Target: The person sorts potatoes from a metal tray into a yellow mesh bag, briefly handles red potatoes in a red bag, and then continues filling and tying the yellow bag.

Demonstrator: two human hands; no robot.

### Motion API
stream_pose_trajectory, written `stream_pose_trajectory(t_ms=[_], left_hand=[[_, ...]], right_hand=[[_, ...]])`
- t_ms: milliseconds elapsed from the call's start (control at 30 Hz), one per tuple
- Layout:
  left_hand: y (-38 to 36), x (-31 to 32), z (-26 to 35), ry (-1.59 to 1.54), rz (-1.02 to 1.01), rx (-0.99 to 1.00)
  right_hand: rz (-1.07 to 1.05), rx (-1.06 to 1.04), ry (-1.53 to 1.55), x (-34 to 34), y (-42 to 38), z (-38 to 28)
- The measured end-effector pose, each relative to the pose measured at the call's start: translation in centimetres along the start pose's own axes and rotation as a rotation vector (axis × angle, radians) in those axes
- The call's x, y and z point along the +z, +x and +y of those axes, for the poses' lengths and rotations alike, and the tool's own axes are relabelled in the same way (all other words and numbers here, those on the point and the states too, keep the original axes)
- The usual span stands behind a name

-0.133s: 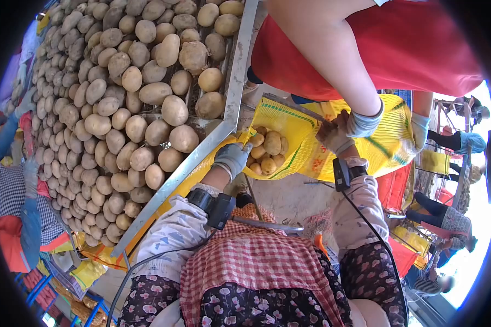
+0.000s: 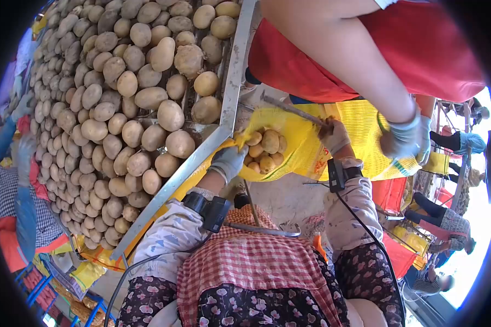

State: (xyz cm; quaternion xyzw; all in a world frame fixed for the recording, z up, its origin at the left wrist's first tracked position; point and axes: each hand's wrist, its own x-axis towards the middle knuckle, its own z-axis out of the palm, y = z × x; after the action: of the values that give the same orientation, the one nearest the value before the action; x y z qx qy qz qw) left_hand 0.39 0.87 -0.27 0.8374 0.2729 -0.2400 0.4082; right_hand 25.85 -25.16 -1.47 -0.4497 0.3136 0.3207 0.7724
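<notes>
My left hand point(image 2: 227, 162), in a grey glove, is closed on the left edge of the yellow mesh bag point(image 2: 294, 143), beside the metal table rim. Several potatoes point(image 2: 267, 144) lie inside the bag's open mouth. My right hand point(image 2: 334, 136), in a glove with dark fingertips, is wrapped at the bag's right side, by the end of a metal bar point(image 2: 292, 108). Just to its right, a co-worker's gloved hand point(image 2: 403, 139) is over the yellow mesh, blurred by motion.
A table heaped with potatoes point(image 2: 131, 98) fills the upper left, edged by a metal rim point(image 2: 172, 188). A co-worker in red point(image 2: 305, 65) stands across from me. A curved metal bar point(image 2: 267, 231) crosses before my apron. Other people are at both sides.
The co-worker's bare arm and gloved hand have moved right, away from my right hand. My right hand has shifted slightly, and the view has moved a little.
</notes>
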Motion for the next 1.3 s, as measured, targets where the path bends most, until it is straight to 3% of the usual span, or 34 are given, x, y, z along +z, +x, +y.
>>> stream_pose_trajectory(t_ms=[33, 200, 300, 367, 400, 500, 567, 633, 667, 700, 800, 867, 900, 933, 967, 1033, 1100, 1133, 1167, 1300], left_hand=[[-0.2, 0.2, -0.1, 0.062, -0.058, 0.005], [-4.9, 1.8, -1.4, -0.150, 0.168, 0.051], [-4.6, 1.4, -2.0, -0.019, 0.056, 0.027], [-3.9, 2.9, -5.0, -0.199, 0.065, -0.025], [-3.9, 4.3, -6.9, -0.370, 0.057, -0.069], [-3.5, 8.0, -10.6, -0.236, 0.155, 0.002], [-6.1, 3.9, -6.8, -0.163, 0.081, -0.050], [-7.2, 3.0, -6.1, -0.070, -0.106, -0.159], [-7.8, 3.3, -6.5, -0.057, -0.078, -0.139], [-8.2, 3.0, -6.4, -0.064, -0.068, -0.153], [-9.3, 3.0, -6.4, -0.098, -0.047, -0.229], [-8.7, 5.0, -7.6, 0.026, 0.227, -0.086], [-8.4, 5.3, -7.2, -0.006, 0.283, -0.007], [-7.8, 4.6, -7.0, -0.017, 0.363, 0.054], [-9.3, 4.6, -5.7, -0.017, 0.469, -0.090], [-5.0, 9.6, -7.1, -0.131, 0.442, -0.024], [0.5, 13.2, -9.7, -0.306, 0.334, 0.086], [-2.6, 9.7, -8.3, -0.576, 0.232, -0.070], [-3.5, 8.4, -9.4, -0.563, 0.271, -0.082], [-5.9, 5.8, -9.6, -1.071, 0.369, -0.092]], right_hand=[[0.040, -0.137, -0.025, 1.0, -0.4, -0.6], [0.145, -0.221, -0.012, 2.3, -0.7, -0.5], [-0.047, -0.308, -0.247, -1.9, 2.6, -2.3], [-0.458, -0.732, -0.619, -6.6, 9.1, -5.2], [-0.032, -0.656, -0.381, 1.6, 1.9, -3.4], [-0.053, -0.521, -0.442, 1.5, -2.6, -0.5], [0.089, -0.473, -0.661, 0.2, -5.9, 2.8], [-0.081, -0.486, -1.073, -6.0, -4.2, 8.1], [0.131, -0.314, -0.899, -3.7, -4.7, 10.8], [0.051, -0.462, -1.057, -5.6, -2.5, 13.6], [-0.088, -0.319, -1.315, -7.2, 0.0, 17.0], [-0.118, 0.069, -0.285, -12.1, 5.0, 17.4], [0.017, -0.167, -0.950, -18.2, 10.1, 15.8], [-0.228, -0.111, -0.631, -16.2, 6.0, 14.4], [-0.443, 0.020, -0.308, -14.6, 2.0, 12.9], [-0.363, 0.208, -0.591, -9.8, 2.2, 11.3], [-0.235, 0.646, -0.710, -6.8, 1.8, 7.4], [-0.192, 0.530, -0.789, -6.3, 1.1, 7.2], [-0.170, 0.438, -0.829, -5.0, 0.3, 7.9], [-0.175, 0.231, -0.930, -0.8, -1.4, 10.6]])
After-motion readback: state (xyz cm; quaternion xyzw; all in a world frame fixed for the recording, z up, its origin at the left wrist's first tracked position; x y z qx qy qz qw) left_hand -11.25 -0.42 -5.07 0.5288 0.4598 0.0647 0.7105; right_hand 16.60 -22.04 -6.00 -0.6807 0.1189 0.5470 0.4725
